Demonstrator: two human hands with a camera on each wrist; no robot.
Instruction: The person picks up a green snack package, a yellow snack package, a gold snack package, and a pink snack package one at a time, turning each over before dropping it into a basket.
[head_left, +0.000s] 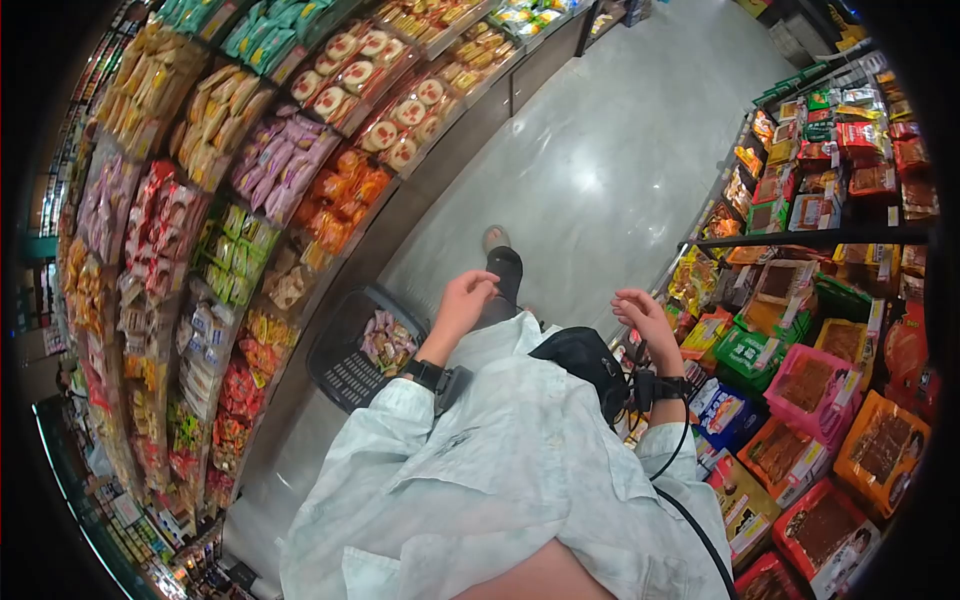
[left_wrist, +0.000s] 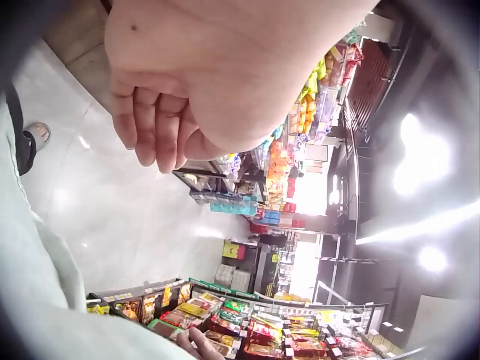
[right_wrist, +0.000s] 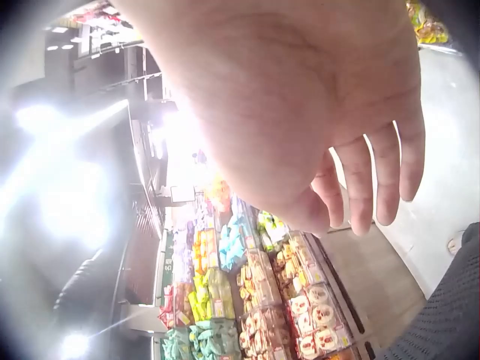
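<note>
Two bare hands hover over the aisle floor: left hand (head_left: 466, 300) and right hand (head_left: 647, 318), each grip loosely curled, holding nothing. One black plastic shopping basket (head_left: 350, 365) with snack packets sits left, near the left hand.

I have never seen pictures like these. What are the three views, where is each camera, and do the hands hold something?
A person stands in a shop aisle. The wide round picture comes from a camera on the head, looking down. It shows the left hand and the right hand, both with loosely curled fingers, holding nothing. A black basket with packets stands on the floor at the left. Snack shelves line both sides. The other two pictures come from cameras on each wrist, so the palm fills them.
</note>
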